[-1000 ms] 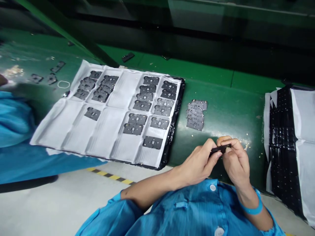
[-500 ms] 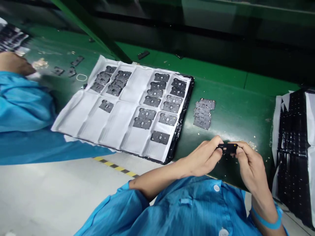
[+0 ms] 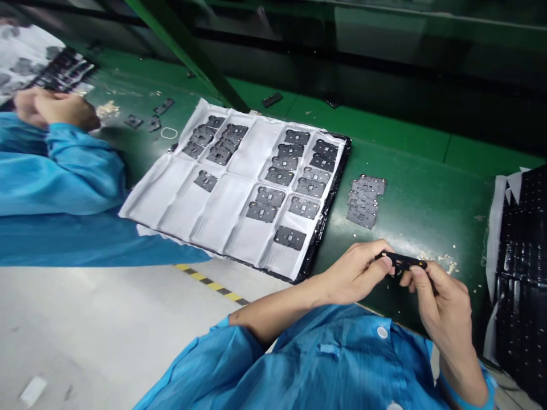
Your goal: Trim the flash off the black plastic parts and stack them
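Note:
A small flat black part (image 3: 404,262) is held between both hands over the near edge of the green bench. My left hand (image 3: 356,273) pinches its left end with thumb and fingers closed. My right hand (image 3: 440,302) grips its right end, fingers curled. Just beyond the hands lies a short overlapping row of grey stamped plates (image 3: 365,199). To the left sits a black tray lined with white paper (image 3: 171,188), with several grey plates in its pockets.
A co-worker in a blue sleeve (image 3: 55,171) stands at the left, hands (image 3: 51,108) together near loose parts. A stack of black trays with white paper (image 3: 519,267) fills the right edge. A green post (image 3: 188,51) slants behind the tray. Pale floor with a yellow-black stripe (image 3: 211,285) lies below.
The view has swung left and up, so everything shifted right in the picture. My hands moved slightly apart along the black part, which now lies more level. The co-worker's hands came into view.

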### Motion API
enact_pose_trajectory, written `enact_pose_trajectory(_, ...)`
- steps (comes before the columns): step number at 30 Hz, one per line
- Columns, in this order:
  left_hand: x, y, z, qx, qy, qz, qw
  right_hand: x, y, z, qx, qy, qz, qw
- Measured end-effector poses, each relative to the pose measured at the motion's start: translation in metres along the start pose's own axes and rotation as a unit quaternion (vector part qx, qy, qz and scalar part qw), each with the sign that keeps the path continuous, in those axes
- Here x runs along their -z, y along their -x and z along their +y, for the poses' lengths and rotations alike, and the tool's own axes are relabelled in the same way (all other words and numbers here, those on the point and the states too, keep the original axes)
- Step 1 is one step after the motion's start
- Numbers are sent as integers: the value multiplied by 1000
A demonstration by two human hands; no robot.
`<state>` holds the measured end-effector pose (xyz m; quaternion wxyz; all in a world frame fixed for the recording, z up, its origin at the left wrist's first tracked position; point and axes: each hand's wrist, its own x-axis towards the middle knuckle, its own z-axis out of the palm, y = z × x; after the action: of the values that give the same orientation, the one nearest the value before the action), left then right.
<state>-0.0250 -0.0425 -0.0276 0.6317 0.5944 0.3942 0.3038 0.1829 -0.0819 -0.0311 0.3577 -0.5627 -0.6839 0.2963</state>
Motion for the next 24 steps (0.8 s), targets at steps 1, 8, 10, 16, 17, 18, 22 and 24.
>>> enact_pose_trajectory(1, -1, 1, -1, 5, 23, -4, 1000, -2, 0, -2, 2, 2, 4, 1000)
enact_pose_trajectory(8, -7, 1, -9, 8, 78, 19, 997, -6, 4, -5, 19, -7, 8, 1000)
enact_pose_trajectory(10, -7, 1, -9, 1, 68, 29, 997, -7, 5, -5, 21, -11, 7, 1000)
enact_pose_trajectory(16, -7, 2, -7, -13, 23, 36, 999, -12, 8, -7, 8, -27, 15, 999)
enact_pose_trajectory(17, -8, 2, -7, -16, 18, 36, 999, -13, 8, -7, 4, -30, 16, 999)
enact_pose_trajectory(18, -8, 2, -8, -17, 15, 36, 999, -13, 9, -7, 0, -33, 16, 999)
enact_pose_trajectory(22, -8, 3, -12, -19, 14, 28, 999, -14, 10, -5, -18, -44, 18, 999)
enact_pose_trajectory(24, -5, 3, -11, -24, 11, 9, 1000, -13, 11, -3, -32, -51, 18, 998)
